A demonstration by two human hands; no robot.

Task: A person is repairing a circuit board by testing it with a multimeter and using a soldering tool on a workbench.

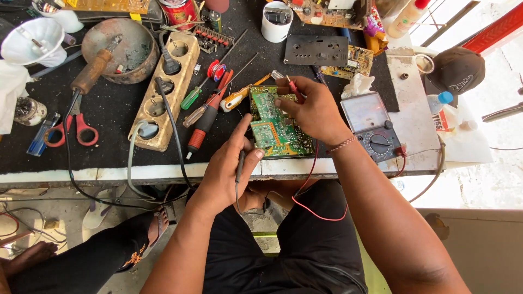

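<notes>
Grips a black probe [240, 163] in the clenched left hand [229, 169], tip down near the front edge of the green circuit board [275, 122], which lies flat on the bench [109, 114] just behind its front edge, between the two hands. Pinches a red probe [294, 87] in the fingers of the right hand [310, 109], over the board's far corner; hard to tell whether that tip touches the board. Could slip with either tip off so small a contact and bridge two neighbouring joints, given the crowded tracks and the board lying loose, with nothing clamping it. Could also snag the red lead [308, 190], looping slack below the bench edge across the lap, and drag the analog meter [373, 122], just right of the board, toward the edge. Might give a false reading if a thumb rests on bare metal. As for the surface: shows a dark mat over a pale bench, thickly cluttered. Carries, from the left, red-handled scissors [73, 128], a wooden-handled soldering iron [92, 68] leaning on a rusty round tin [117, 51], a wooden socket strip [163, 92] with cables plugged in, several screwdrivers [207, 117] just left of the board, more boards at the back, then a dark cap [457, 68] at the far right. Looks bright with daylight on the right, with bare concrete floor and loose wires below the bench on the left.
</notes>
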